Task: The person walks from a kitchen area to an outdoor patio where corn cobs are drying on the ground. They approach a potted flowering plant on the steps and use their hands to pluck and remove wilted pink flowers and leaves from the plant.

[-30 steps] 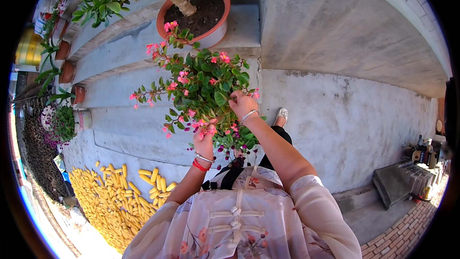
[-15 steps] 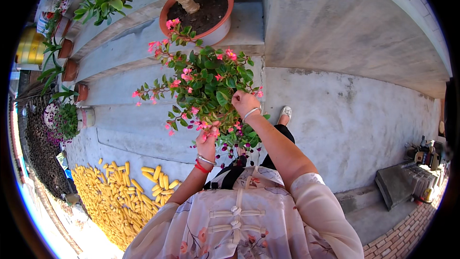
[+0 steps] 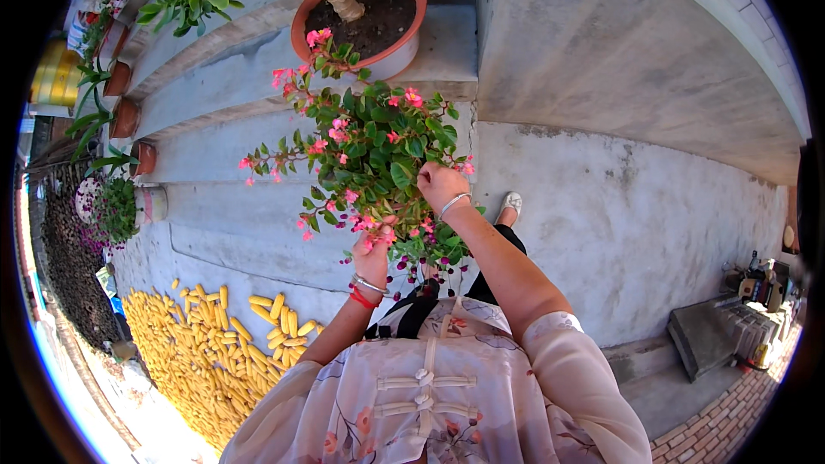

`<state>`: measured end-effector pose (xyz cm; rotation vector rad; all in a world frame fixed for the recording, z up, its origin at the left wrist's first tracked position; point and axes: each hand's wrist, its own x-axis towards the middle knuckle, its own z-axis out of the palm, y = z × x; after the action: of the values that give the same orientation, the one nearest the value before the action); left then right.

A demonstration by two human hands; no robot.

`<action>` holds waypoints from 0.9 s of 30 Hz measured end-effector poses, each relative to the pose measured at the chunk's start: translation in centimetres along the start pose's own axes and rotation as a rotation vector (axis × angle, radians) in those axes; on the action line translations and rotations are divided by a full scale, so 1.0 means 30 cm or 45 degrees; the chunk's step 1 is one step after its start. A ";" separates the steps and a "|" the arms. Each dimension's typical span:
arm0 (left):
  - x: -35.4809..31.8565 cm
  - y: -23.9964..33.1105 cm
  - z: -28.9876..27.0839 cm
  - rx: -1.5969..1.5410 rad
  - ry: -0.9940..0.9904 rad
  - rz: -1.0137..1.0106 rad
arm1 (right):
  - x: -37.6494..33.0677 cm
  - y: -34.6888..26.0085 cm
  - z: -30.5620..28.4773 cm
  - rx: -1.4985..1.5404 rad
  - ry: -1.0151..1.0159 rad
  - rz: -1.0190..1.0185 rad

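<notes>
A bushy begonia [image 3: 369, 133] with green leaves and pink blossoms stands in front of me; its pot is hidden beneath the foliage. At its near edge, my left hand [image 3: 371, 262] is closed on a cluster of pink flowers [image 3: 375, 228]. My right hand [image 3: 443, 186] has its fingers pinched together against the right side of the leaves, and what they hold, if anything, is hidden. Small purple globe-shaped flowers [image 3: 421, 277] hang below and between my two hands, close to my clothes.
Beyond the begonia, a thick-stemmed plant grows in a large orange-rimmed pot [image 3: 418, 13] on concrete steps [image 3: 215, 155]. Yellow corn cobs [image 3: 206, 352] cover the ground at lower left. Smaller potted plants [image 3: 125, 119] line the left. A grey slab [image 3: 700, 339] leans at right.
The whole view has shifted slightly. Both hands stay at nearly the same places on the plant, with fingers still closed.
</notes>
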<state>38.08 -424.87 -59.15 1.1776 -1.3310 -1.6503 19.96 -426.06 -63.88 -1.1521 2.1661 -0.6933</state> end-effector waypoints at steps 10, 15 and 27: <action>-0.011 0.008 0.005 0.087 -0.004 -0.018 | -0.028 -0.027 0.006 0.002 0.074 -0.002; -0.015 -0.008 0.004 0.086 0.005 -0.006 | 0.007 -0.016 -0.011 -0.059 -0.009 -0.097; -0.013 -0.030 0.008 -0.086 -0.018 0.044 | 0.009 0.040 -0.097 0.368 0.380 0.103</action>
<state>38.00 -424.24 -59.95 1.0999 -1.2868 -1.6687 17.14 -425.21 -62.73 -0.8488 2.2411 -1.1601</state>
